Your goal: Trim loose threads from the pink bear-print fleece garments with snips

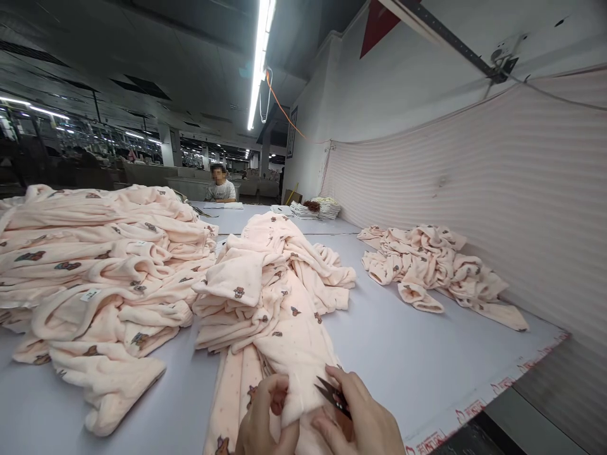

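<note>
A pale pink fleece garment (296,347) with small printed bears lies lengthwise on the table, its near end between my hands. My left hand (268,414) pinches the left edge of that end. In my right hand (363,411) are small black thread snips (336,398), their pointed blades apart and aimed up and left over the fabric. The fingers of this hand also touch the cloth's lower edge. Folded pink pieces (232,284) are stacked just beyond, partly over the garment. Any thread at the blades is too small to make out.
A large heap of pink garments (109,253) covers the table's left side. A smaller pile (427,265) sits at the right, near a striped cloth curtain (474,189). Folded white cloths (327,207) lie at the far edge. A person (220,186) is beyond the table (389,354).
</note>
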The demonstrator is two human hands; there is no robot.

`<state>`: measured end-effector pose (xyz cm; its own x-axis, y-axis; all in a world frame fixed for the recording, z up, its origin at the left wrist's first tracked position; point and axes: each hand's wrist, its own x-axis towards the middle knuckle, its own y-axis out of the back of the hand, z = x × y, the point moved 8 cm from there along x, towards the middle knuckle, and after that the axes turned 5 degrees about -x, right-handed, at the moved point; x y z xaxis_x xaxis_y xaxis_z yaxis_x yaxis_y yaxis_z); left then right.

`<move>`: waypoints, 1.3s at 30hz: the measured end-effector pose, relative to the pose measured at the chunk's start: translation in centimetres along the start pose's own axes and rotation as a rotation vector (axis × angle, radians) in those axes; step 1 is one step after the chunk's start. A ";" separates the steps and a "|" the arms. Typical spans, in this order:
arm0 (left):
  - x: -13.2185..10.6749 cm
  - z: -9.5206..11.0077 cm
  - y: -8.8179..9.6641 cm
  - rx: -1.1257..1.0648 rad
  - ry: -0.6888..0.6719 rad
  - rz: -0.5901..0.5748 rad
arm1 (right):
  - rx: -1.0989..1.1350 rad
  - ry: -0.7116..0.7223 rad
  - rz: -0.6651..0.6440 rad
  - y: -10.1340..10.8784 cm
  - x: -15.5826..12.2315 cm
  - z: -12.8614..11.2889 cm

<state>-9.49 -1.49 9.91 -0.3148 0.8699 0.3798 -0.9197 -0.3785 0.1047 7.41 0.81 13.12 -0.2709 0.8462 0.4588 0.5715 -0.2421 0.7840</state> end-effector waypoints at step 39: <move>0.2 -1.5 -6.1 -0.960 0.718 -0.188 | 0.188 -0.205 0.136 1.1 -0.7 3.8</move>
<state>-4.30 1.50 8.00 0.0642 0.9785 -0.1961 -0.6690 -0.1036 -0.7360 11.19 1.79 12.11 -0.0309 0.8948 0.4454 0.7306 -0.2839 0.6210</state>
